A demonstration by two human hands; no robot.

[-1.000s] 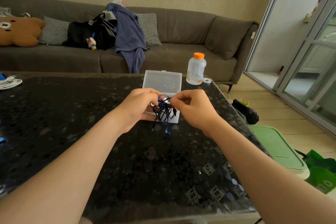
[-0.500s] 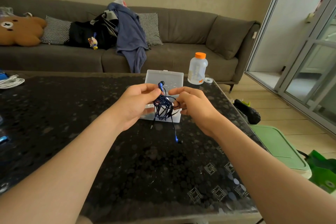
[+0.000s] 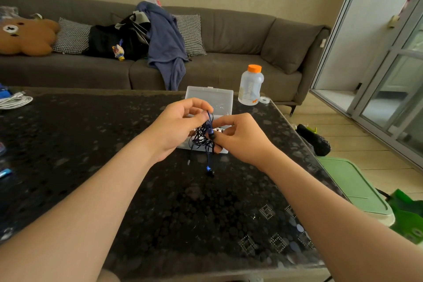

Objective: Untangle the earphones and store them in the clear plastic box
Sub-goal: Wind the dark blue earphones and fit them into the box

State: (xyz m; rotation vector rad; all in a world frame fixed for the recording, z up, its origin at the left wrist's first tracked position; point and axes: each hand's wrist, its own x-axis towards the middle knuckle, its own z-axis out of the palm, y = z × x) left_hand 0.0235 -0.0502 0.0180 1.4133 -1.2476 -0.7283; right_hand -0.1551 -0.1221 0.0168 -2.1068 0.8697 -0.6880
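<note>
A tangle of dark blue earphones [image 3: 202,138] hangs between my two hands above the dark table [image 3: 160,201]. My left hand [image 3: 176,127] pinches the top of the cord bundle between thumb and fingers. My right hand [image 3: 240,138] pinches one earbud and cord at the bundle's right side. One blue earbud [image 3: 209,170] dangles down to the table top, and a plug end hangs at the left. Behind the hands lies the clear plastic box [image 3: 210,98], open, its lid flat toward the sofa and its base partly hidden by my hands.
A clear bottle with an orange cap [image 3: 250,86] and a roll of tape [image 3: 265,100] stand at the table's far right corner. White cables [image 3: 14,101] lie at far left. A grey sofa [image 3: 229,52] runs behind. A green bin lid [image 3: 352,188] sits right of the table.
The tangle has been turned and bunched tighter. My right hand moved from the bundle's side onto an earbud, and the dangling earbud swung a little to the left.
</note>
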